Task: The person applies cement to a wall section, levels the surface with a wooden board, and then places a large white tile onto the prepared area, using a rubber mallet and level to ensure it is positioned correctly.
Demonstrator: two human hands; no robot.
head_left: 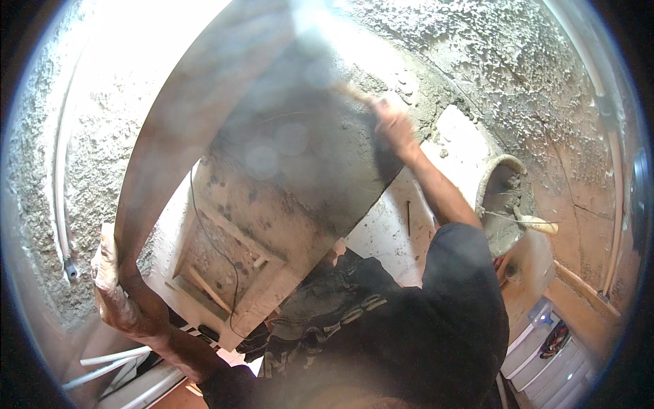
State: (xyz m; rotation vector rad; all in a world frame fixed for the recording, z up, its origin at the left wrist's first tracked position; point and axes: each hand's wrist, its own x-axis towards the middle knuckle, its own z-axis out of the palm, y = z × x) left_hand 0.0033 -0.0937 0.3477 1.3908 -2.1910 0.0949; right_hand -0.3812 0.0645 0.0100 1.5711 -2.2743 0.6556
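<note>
My left hand (117, 290) is at the lower left, its fingers closed round the edge of a long, smooth brownish board (153, 143). The board runs up from there toward the bright top of the picture and looks bent by the lens. Farther forward and to the right, my right hand (396, 129) is closed on the pale handle of a tool (353, 92); glare and blur hide the tool's head. Beneath it lies a grey, mortar-smeared surface (327, 157), smoother near the middle, with lumps of wet mortar (402, 85) along its far right side.
A bucket (507, 170) of grey mortar stands at the right, with a pale-handled tool (541, 224) at its rim. Rough plastered walls (504, 61) rise around. A wooden frame (221, 266) with a dark cord (235, 273) lies at lower left. White pipes (116, 356) stick out below it.
</note>
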